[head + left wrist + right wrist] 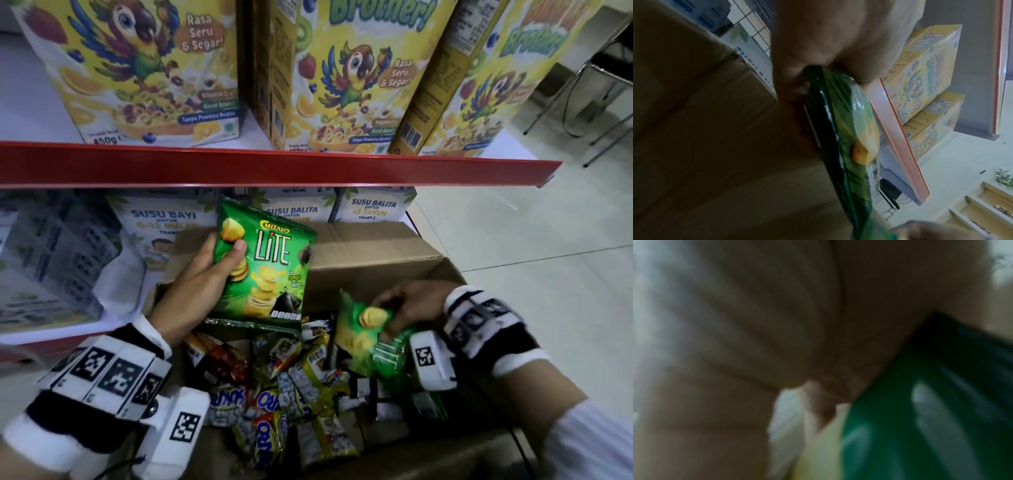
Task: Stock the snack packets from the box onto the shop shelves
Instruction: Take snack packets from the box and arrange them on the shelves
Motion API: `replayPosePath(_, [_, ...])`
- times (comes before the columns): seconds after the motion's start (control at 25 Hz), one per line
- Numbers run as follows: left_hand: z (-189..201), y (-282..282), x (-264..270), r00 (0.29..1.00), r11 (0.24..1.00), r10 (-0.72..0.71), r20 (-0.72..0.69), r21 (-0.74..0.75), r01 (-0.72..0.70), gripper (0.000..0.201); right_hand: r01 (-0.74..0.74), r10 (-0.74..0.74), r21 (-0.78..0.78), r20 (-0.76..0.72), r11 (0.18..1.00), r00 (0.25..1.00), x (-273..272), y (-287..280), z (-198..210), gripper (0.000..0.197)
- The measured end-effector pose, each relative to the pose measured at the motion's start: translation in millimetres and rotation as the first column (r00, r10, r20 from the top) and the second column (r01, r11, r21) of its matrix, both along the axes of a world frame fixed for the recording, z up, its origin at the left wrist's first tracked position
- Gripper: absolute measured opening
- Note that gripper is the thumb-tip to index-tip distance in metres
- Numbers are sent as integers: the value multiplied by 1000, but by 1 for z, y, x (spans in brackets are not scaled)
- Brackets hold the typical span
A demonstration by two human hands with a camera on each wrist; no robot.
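My left hand [219, 260] holds a green Chitato Lite chip packet [263, 270] upright above the open cardboard box [376, 253], thumb on its front. In the left wrist view the same packet [846, 138] shows edge-on, pinched between thumb and fingers. My right hand [404, 308] reaches into the right side of the box and grips a second green Lite packet [373, 342], which lies tilted on the pile. The right wrist view is blurred; that green packet [931, 410] fills its right part. Several small mixed snack packets [274, 394] cover the box bottom.
A red shelf edge [274, 168] runs above the box, with yellow cereal boxes [346, 78] standing on that shelf. White milk-formula boxes [161, 226] stand on the lower shelf behind the box. Pale tiled floor [531, 240] and chair legs [582, 96] lie to the right.
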State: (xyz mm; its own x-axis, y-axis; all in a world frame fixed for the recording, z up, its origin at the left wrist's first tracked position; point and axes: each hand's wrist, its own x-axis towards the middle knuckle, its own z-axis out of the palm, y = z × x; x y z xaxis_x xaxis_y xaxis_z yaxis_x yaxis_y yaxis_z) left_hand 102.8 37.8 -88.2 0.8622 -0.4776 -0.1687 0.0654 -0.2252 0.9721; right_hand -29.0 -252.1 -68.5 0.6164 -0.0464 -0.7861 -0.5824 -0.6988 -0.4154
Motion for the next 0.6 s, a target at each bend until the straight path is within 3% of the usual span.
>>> replayPosePath(0.08, [1, 2, 2, 999, 1000, 13, 45, 14, -14, 54, 77, -97, 157, 130, 985, 987, -3, 5, 40, 37])
replayPosePath(0.16, [5, 2, -2, 1000, 1000, -11, 24, -21, 12, 49, 15, -66, 222, 222, 975, 973, -3, 15, 65, 45])
replayPosePath(0.24, [12, 1, -11, 996, 991, -77, -37, -113, 72, 49, -134, 91, 130, 292, 982, 952, 1, 31, 74, 56])
replayPosePath(0.28, [14, 0, -16, 989, 978, -131, -67, -171, 118, 61, -184, 148, 87, 318, 979, 936, 4, 41, 75, 57])
replayPosePath(0.36, [9, -4, -27, 959, 944, -255, -127, -249, 218, 89, -171, 134, 69, 372, 983, 919, 11, 59, 72, 54])
replayPosePath(0.44, [3, -8, -32, 935, 921, -320, -150, -282, 270, 97, -100, 62, 54, 476, 994, 877, 16, 69, 67, 58])
replayPosePath(0.6, [-4, -12, -23, 984, 948, -68, -164, -319, 13, 80, 149, -83, -44, 658, 988, 748, 23, 61, 65, 73])
